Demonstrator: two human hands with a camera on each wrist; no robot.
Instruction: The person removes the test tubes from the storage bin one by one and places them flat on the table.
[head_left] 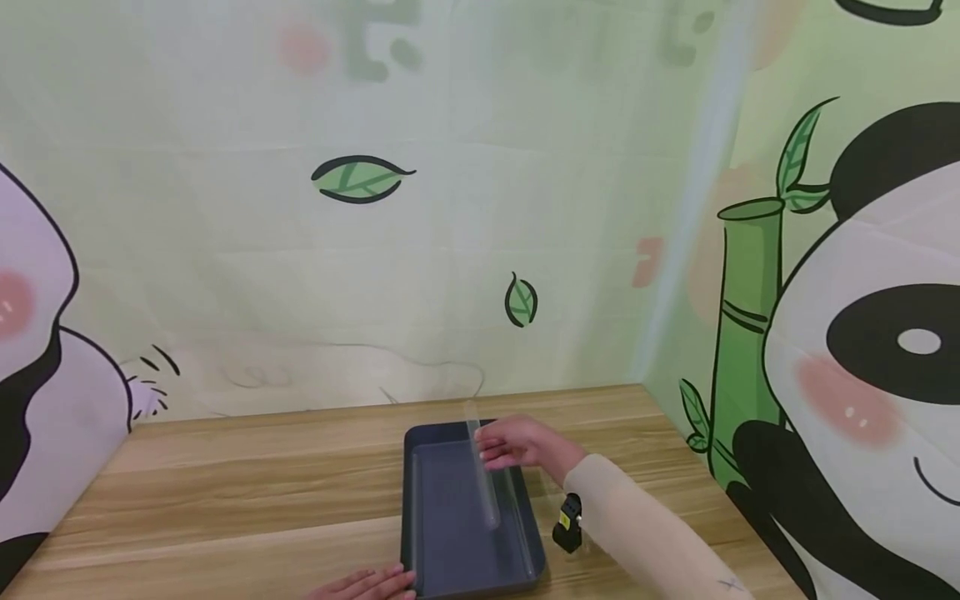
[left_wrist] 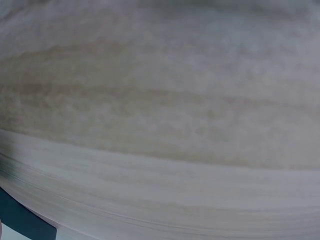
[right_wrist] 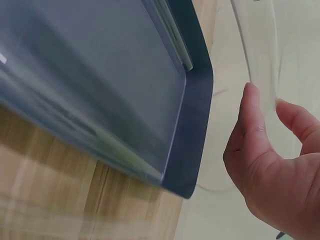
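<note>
My right hand [head_left: 517,442] pinches a long clear tube [head_left: 486,498] between thumb and fingers, over a dark blue rectangular tray [head_left: 532,533]. The tube slants, its rounded lower end toward me. In the right wrist view the thumb and fingertips of the right hand [right_wrist: 272,165] meet the see-through tube [right_wrist: 262,55] near one end. Other clear tubes lie inside the tray along its long sides, one tube [right_wrist: 172,37] by the far wall in that view. My left hand [head_left: 367,583] lies with extended fingers at the tray's near left corner, only partly in view.
The tray stands on a wood-grain table [head_left: 262,483], which fills most of the left wrist view. Behind it hangs a pale green backdrop [head_left: 247,275] with leaves and pandas. A small black device [head_left: 567,525] sits at my right wrist.
</note>
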